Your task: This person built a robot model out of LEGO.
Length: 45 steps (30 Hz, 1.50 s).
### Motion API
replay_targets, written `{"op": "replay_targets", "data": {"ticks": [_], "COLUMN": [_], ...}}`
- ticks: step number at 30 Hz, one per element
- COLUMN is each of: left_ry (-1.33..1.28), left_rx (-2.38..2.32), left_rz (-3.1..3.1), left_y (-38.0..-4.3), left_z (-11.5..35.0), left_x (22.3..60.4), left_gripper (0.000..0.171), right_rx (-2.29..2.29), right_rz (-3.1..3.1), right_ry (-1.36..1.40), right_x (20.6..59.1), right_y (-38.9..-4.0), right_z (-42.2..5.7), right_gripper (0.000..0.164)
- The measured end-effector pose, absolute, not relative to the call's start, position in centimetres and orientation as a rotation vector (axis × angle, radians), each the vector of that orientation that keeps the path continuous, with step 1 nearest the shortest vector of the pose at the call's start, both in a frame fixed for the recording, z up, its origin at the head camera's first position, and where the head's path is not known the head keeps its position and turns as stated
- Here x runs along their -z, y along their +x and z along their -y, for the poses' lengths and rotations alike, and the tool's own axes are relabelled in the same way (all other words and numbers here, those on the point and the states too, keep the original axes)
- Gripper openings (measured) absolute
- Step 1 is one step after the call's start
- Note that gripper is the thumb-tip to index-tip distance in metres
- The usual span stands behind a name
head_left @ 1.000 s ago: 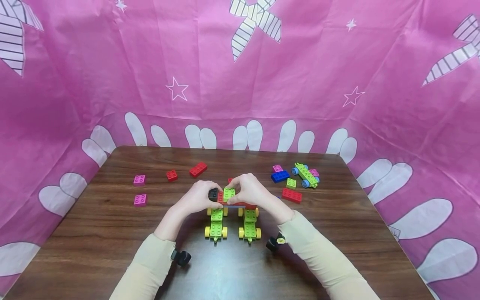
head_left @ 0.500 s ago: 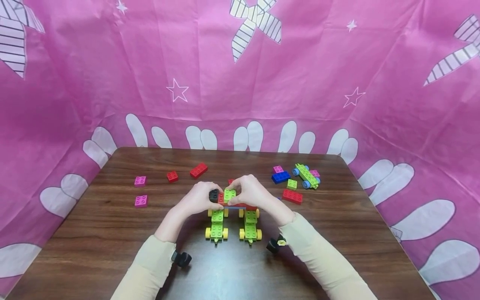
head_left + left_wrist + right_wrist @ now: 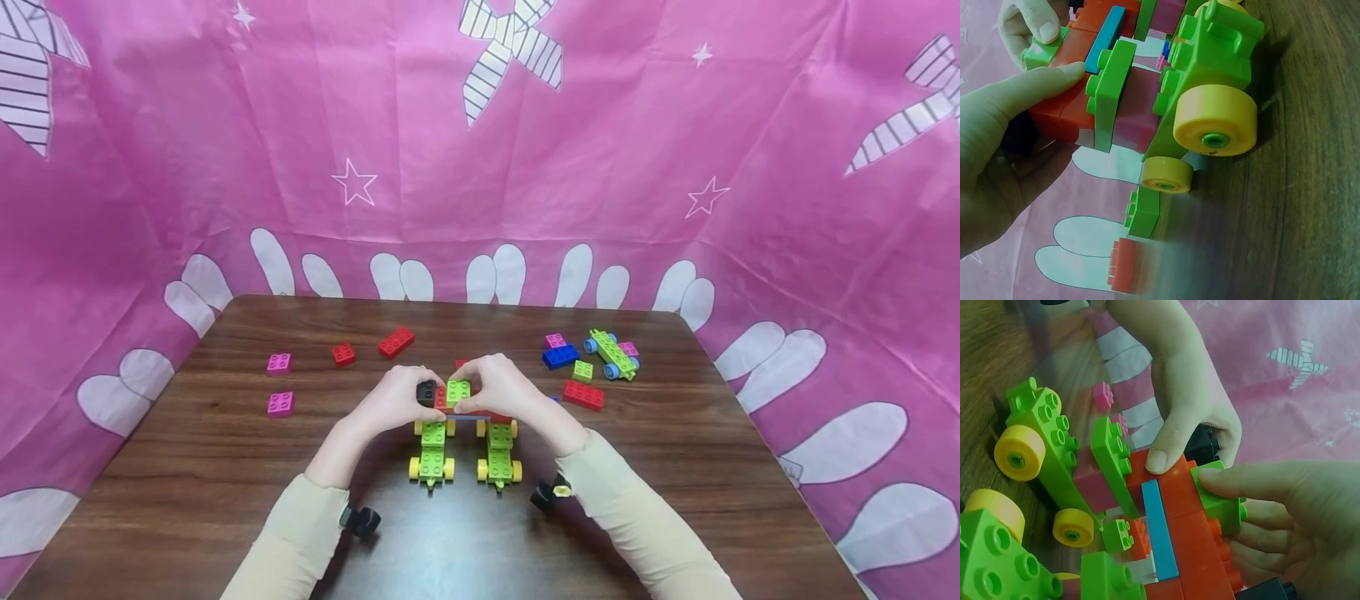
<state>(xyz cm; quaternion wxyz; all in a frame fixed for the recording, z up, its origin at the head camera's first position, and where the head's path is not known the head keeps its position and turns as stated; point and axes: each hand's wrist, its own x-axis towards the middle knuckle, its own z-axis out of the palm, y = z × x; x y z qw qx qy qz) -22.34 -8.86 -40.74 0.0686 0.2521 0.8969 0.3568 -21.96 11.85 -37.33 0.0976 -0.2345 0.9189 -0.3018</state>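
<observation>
Two lime-green wheeled bases, left [image 3: 432, 457] and right [image 3: 499, 458], stand side by side with yellow wheels. Joined red building bricks [image 3: 1188, 506] bridge them, raised on pink bricks [image 3: 1141, 106] and green pieces, with a flat blue piece [image 3: 1160, 531] along the near side. My left hand [image 3: 393, 396] grips the left end of the red bricks, thumb on the near face, beside a black brick [image 3: 426, 393]. With thumb and fingers, my right hand [image 3: 498, 387] pinches a lime-green brick [image 3: 458, 392] seated on top of the red bricks. Its far fingers are hidden in the head view.
Loose pink bricks [image 3: 281, 404] and red bricks [image 3: 396, 342] lie to the left and back. At the back right are a blue brick [image 3: 561, 357], a small green brick [image 3: 582, 371], a red brick [image 3: 583, 395] and a green base with blue wheels [image 3: 612, 354].
</observation>
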Motion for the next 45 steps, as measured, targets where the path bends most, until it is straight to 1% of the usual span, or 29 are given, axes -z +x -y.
{"op": "replay_targets", "data": {"ticks": [3,7,10,16,20,25,31,35,41,45], "left_ry": [0.759,0.767,0.798,0.831,0.869,0.957,1.081,1.114,0.996,0.9], "left_rx": [-1.102,-1.143,-1.156,-1.18,-1.192,-1.25,-1.376,-1.495,-1.598,-1.555], "left_rz": [-2.708,-2.721,-2.721,-2.709,-2.724,-2.766,-2.895,-2.994,-3.091,-3.064], "left_y": [-22.2,-22.0,-21.9,-21.8,-21.6,-21.5,-21.9,-22.3,-23.6,-24.3], "left_z": [8.9,9.1,9.2,9.4,9.6,9.8,10.0,10.3,10.9,11.3], "left_x": [40.8,40.8,40.6,39.9,39.3,38.7,38.8,39.1,39.7,40.2], "left_gripper": [0.048,0.056,0.059,0.061,0.056,0.046,0.036,0.032,0.023,0.026], "right_rx": [0.888,0.903,0.957,1.035,1.046,1.109,1.21,1.271,1.287,1.26], "right_rz": [-2.727,-2.74,-2.742,-2.767,-2.789,-2.756,-2.722,-2.674,-2.611,-2.612], "right_ry": [-0.723,-0.794,-0.825,-0.818,-0.813,-0.795,-0.742,-0.711,-0.747,-0.777], "right_x": [37.4,37.5,37.5,37.3,37.4,37.5,38.2,38.8,39.6,40.0], "right_y": [-21.8,-21.6,-21.5,-21.3,-21.3,-21.5,-21.6,-21.5,-21.4,-21.5], "right_z": [-11.9,-12.1,-12.4,-13.5,-14.6,-16.1,-18.0,-19.1,-19.6,-19.5], "right_gripper": [0.038,0.048,0.053,0.055,0.058,0.059,0.061,0.059,0.053,0.049]}}
